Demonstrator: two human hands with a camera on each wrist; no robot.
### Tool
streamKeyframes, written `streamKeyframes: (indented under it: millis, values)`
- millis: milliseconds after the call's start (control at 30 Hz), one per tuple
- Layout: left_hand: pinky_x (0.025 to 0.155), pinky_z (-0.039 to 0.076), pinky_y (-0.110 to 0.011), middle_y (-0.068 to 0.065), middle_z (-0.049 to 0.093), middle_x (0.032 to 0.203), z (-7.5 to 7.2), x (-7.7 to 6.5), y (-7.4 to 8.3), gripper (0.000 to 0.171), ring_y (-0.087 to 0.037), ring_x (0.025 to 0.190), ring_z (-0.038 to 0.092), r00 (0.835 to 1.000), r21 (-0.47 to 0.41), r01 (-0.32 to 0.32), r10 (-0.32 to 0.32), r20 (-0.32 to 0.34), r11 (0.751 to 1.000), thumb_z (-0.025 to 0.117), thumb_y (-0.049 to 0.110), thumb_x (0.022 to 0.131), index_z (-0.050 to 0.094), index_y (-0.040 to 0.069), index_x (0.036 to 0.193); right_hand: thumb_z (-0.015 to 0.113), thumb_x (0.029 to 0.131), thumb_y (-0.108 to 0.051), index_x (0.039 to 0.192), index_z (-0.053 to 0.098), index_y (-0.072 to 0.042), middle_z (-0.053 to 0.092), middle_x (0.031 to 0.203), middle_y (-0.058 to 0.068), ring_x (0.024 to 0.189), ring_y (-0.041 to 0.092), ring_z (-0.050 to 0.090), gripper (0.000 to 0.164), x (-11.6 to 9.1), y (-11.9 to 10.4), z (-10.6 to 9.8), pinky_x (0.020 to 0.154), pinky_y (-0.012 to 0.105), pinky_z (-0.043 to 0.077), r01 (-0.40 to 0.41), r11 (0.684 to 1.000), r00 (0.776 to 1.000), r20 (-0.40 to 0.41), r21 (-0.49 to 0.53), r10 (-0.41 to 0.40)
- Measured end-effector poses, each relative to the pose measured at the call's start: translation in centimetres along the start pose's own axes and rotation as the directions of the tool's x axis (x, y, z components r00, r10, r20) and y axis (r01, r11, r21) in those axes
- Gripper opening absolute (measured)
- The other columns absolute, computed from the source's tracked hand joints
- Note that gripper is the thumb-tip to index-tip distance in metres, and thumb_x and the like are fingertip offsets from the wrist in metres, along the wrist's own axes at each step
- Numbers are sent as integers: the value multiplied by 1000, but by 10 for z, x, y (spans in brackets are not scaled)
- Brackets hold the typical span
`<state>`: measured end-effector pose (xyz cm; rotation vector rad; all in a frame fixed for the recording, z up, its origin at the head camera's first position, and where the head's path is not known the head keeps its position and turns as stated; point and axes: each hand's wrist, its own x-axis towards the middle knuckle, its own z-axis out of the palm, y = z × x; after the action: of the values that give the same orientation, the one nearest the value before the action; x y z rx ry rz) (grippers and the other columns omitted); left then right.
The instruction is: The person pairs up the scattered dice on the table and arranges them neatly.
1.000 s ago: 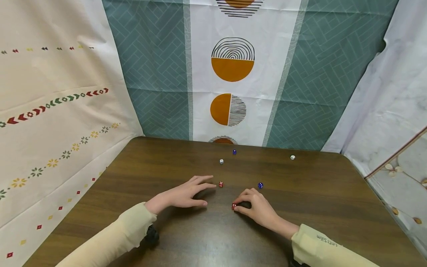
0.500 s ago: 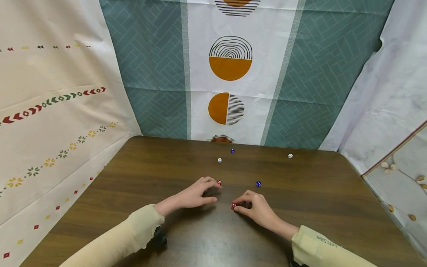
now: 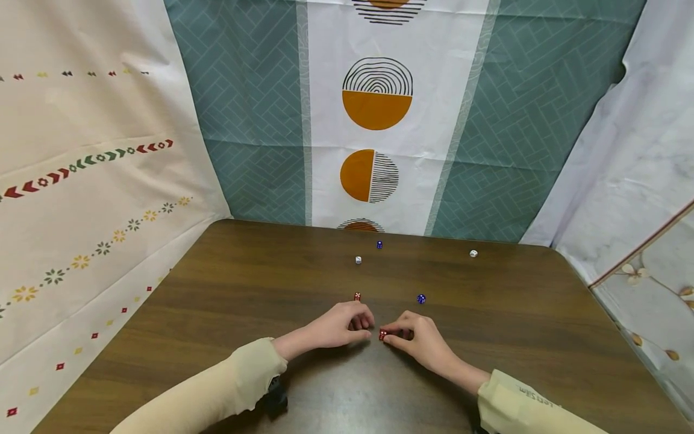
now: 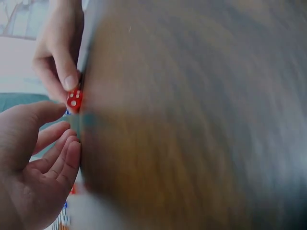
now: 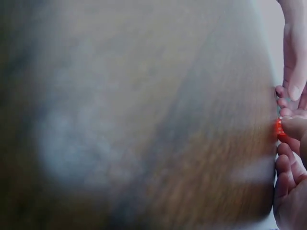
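Observation:
Between its thumb and fingertips my right hand [image 3: 424, 342] pinches a red die [image 3: 382, 334] low over the wooden table. White pips on that die [image 4: 74, 99] show in the left wrist view. My left hand [image 3: 340, 326] lies just left of it, its fingers loosely bent toward the die, with a gap between thumb and fingers and nothing held. Behind the left hand sits a second red die [image 3: 357, 296], its lower part close to the knuckles. In the right wrist view the held die [image 5: 280, 126] shows at the edge, partly covered by the thumb.
A blue die [image 3: 421, 299] lies beyond the right hand. Farther back are a white die [image 3: 358, 260], another blue die [image 3: 379, 245] and a white die [image 3: 473, 254] at the right. Patterned cloths surround the back and sides of the wooden table [image 3: 260, 265].
My left hand has moved right and slightly nearer, toward the right hand, its fingers bending more. The right hand keeps its pinch on the red die, almost in the same place.

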<state>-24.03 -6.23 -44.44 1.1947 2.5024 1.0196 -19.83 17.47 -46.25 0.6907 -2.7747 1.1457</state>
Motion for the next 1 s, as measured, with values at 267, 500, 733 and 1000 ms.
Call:
streamKeyframes:
  millis: [267, 500, 733, 1000]
  values:
    - [72, 51, -15, -4, 66, 91, 16, 6, 4, 11, 1, 78, 56, 998, -38, 11, -13, -56, 999, 71, 14, 91, 67, 9, 100, 77, 86, -25, 102, 79, -20, 63, 82, -12, 68, -3, 48, 17, -3, 0, -1, 60, 18, 43, -7, 1000, 1000, 2, -1, 7]
    - [68, 48, -14, 0, 65, 86, 24, 11, 6, 7, 2, 72, 55, 996, -50, 41, -45, -76, 998, 72, 16, 90, 68, 11, 94, 77, 85, -22, 103, 79, -19, 64, 82, -12, 68, -3, 48, 18, -5, 1, -3, 60, 18, 43, 0, 1000, 1000, -10, -6, 0]
    - [65, 46, -14, 1, 65, 83, 28, 14, 9, 7, 4, 67, 52, 993, -47, 74, -78, -92, 996, 74, 17, 89, 69, 12, 91, 78, 85, -21, 99, 79, -19, 65, 81, -13, 68, -5, 50, 14, -5, 1, -1, 61, 17, 45, 27, 999, 999, -40, -39, -28]
    - [63, 45, -14, 1, 66, 82, 31, 17, 11, 7, 5, 67, 51, 991, -50, 66, -71, -109, 997, 74, 17, 89, 70, 11, 91, 80, 83, -19, 92, 77, -23, 61, 78, -13, 66, -5, 49, 11, -8, 2, -2, 60, 17, 44, 9, 1000, 997, -75, -29, -11]
